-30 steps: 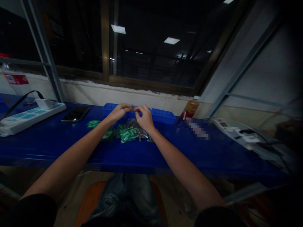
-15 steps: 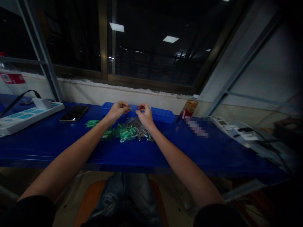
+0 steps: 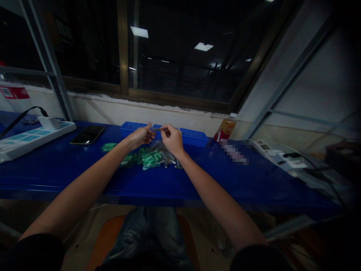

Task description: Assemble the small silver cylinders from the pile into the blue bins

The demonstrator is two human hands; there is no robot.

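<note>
My right hand (image 3: 173, 140) is closed, thumb and fingers pinching a thin greyish piece (image 3: 157, 130) whose kind I cannot make out. Just left of it, my left hand (image 3: 141, 136) has its fingers apart, close to the left end of that piece. Under both hands lies a pile of small clear plastic bags with green contents (image 3: 151, 158). At the pile's right side are clear plastic and small metal parts (image 3: 169, 160), partly covered by my right hand and wrist. Blue trays (image 3: 194, 137) stand behind my hands.
A smartphone (image 3: 88, 135) and a white power strip (image 3: 36, 136) lie left on the blue table (image 3: 67, 169). To the right stand a bottle with amber liquid (image 3: 226, 128) and a second power strip (image 3: 278, 154). A window is behind the table.
Before, both hands pinched clear plastic between them. Now my left fingers have spread, while my right hand has turned inward with the thin piece.
</note>
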